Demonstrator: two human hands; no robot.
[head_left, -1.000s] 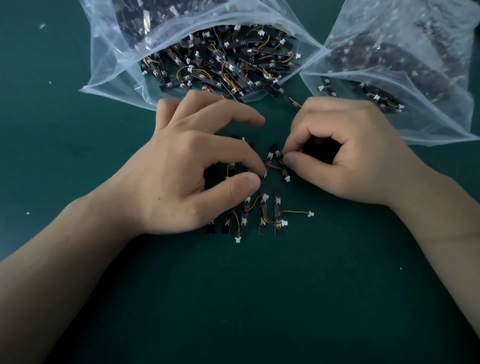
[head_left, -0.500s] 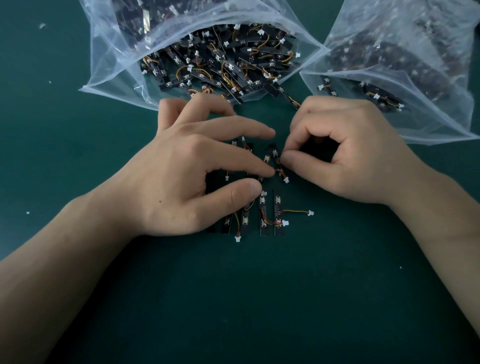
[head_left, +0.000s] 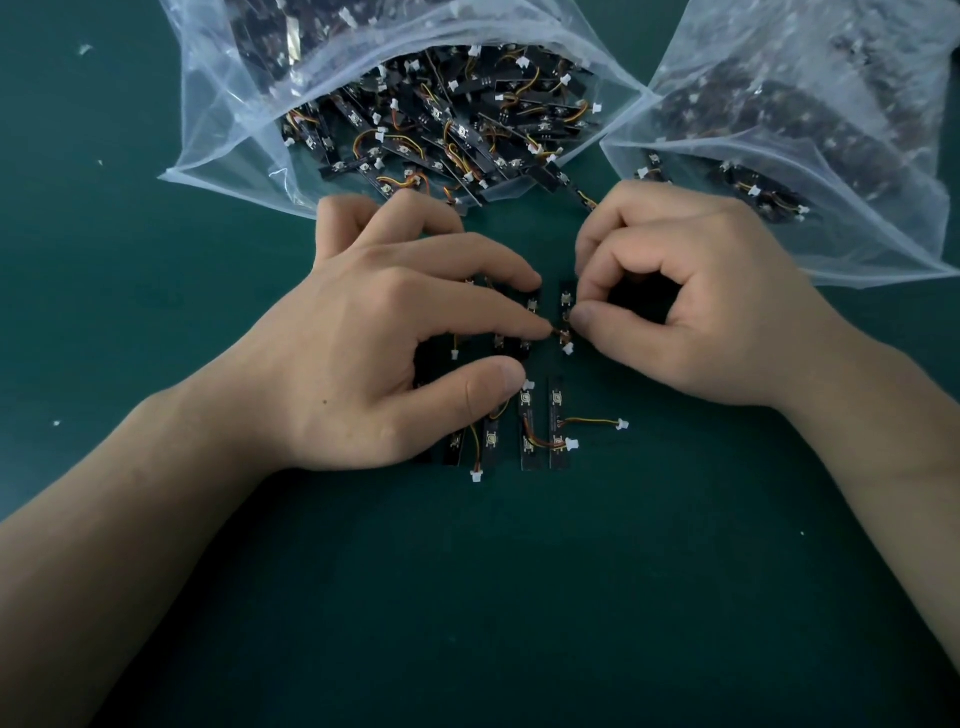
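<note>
Several small black circuit strips with orange wires and white connectors lie in two rows on the green mat. My right hand pinches one black strip between thumb and curled forefinger at the right end of the far row. My left hand lies over the left part of both rows with its fingers stretched out. Its index tip touches the wire end of the pinched strip, and its thumb rests by the near row. Strips under the left palm are hidden.
A clear plastic bag full of the same wired strips lies open at the back, its mouth just beyond my left fingers. A second clear bag with more strips lies at the back right, behind my right hand.
My left fingers have stretched to the right and lie flatter over the far row. The strip in my right hand has turned from slanted to parallel with the others. My right hand has barely moved.
</note>
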